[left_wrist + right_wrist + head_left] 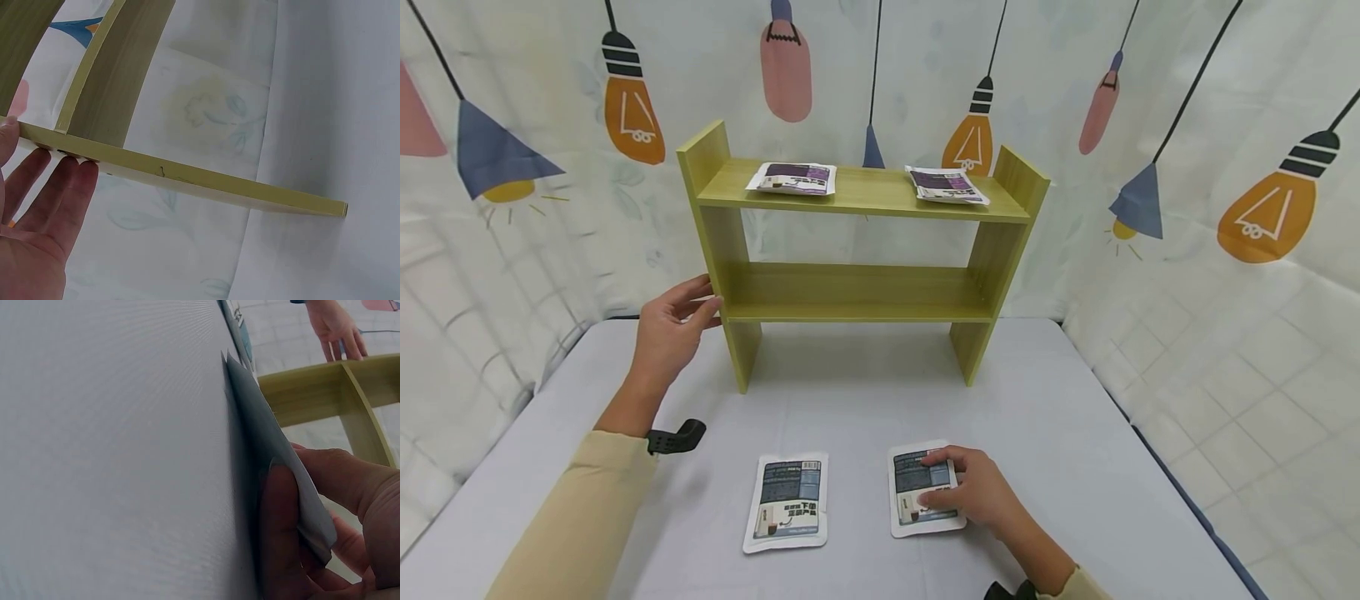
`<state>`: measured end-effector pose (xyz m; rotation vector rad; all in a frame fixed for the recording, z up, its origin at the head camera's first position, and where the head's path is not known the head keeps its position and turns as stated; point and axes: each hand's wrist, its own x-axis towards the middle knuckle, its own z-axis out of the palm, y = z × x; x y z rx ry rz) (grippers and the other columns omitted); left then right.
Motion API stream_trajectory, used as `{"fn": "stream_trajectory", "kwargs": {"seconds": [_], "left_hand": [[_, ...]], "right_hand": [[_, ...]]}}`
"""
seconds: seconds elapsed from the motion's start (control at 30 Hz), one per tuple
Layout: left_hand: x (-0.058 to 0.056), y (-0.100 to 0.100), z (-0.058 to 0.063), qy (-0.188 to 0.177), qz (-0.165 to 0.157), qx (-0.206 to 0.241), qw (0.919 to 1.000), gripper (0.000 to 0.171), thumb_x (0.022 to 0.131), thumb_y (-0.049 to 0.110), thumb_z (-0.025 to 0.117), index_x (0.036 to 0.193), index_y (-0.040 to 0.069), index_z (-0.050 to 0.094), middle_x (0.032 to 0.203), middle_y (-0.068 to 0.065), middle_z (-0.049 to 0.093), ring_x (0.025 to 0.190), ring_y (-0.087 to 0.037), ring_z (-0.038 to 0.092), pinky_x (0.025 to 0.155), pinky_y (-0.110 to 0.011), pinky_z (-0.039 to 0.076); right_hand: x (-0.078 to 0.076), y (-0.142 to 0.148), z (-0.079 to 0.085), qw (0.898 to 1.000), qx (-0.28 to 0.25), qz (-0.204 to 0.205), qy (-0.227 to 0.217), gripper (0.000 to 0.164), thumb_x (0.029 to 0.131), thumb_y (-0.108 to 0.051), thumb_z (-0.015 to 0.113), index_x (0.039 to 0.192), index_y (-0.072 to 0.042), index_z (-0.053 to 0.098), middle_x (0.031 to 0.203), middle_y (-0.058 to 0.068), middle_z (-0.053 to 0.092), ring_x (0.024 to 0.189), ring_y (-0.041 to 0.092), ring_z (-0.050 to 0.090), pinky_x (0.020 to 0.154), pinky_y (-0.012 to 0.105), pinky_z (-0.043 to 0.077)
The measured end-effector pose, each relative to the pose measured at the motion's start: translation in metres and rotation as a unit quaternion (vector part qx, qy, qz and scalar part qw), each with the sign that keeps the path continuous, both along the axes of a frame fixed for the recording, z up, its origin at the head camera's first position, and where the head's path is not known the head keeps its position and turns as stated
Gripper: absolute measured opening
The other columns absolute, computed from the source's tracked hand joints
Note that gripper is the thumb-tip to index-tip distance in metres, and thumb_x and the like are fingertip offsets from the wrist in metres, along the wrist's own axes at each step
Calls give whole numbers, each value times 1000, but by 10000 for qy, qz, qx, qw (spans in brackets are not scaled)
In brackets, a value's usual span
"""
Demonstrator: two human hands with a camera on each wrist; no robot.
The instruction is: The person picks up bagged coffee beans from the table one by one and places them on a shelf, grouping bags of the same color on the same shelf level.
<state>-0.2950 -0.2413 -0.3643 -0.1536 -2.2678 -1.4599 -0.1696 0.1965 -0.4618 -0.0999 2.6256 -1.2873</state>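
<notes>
My right hand (973,492) pinches a flat white pouch (910,508) with a dark printed label, over the right part of the table. In the right wrist view, the pouch (281,444) stands edge-on between fingers and thumb, one side raised from the tabletop. A similar pouch (787,512) lies to its left. At the yellow-green wooden shelf (857,292), my left hand (673,325) touches the left side panel. The left wrist view shows fairly straight fingers (56,194) against the panel's outer face, the thumb at its front edge.
On the shelf's top board lie two pouches with purple labels, one at left (793,179) and one at right (947,186). A white cloth covers the table (1060,433). Printed curtains (700,75) hang behind and at both sides.
</notes>
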Motion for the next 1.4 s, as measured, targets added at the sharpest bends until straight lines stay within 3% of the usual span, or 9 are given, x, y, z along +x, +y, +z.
{"fn": "stream_trajectory", "kwargs": {"seconds": [0.17, 0.47, 0.93, 1.4], "left_hand": [[0, 0, 1, -35, 17, -20, 10000, 53, 100, 41, 64, 150, 29, 54, 150, -5, 58, 118, -8, 64, 80, -10, 57], [0, 1, 2, 32, -6, -20, 10000, 52, 100, 40, 64, 150, 28, 54, 149, -6, 59, 116, -4, 64, 80, -9, 56], [0, 2, 2, -12, 11, 4, 10000, 52, 100, 41, 64, 150, 29, 54, 150, -5, 59, 116, -4, 65, 81, -10, 56], [1, 2, 1, -24, -11, 33, 10000, 52, 99, 40, 64, 150, 30, 54, 149, -5, 59, 114, 0, 64, 81, -10, 56]], "right_hand": [[-1, 0, -2, 10000, -14, -10, 6, 47, 67, -26, 97, 109, -26, 77, 126, 7, 70, 106, 20, 64, 86, 36, 54], [-1, 0, -2, 10000, 42, -55, -17, 47, 67, -27, 97, 110, -27, 76, 129, 8, 68, 109, 22, 63, 91, 44, 55], [-2, 1, -3, 10000, -4, -39, 40, 47, 67, -27, 97, 109, -26, 77, 123, 7, 70, 105, 21, 63, 86, 37, 53], [-2, 0, -4, 9999, -5, -23, 98, 46, 66, -27, 97, 107, -27, 77, 125, 7, 70, 110, 23, 63, 88, 38, 52]]}}
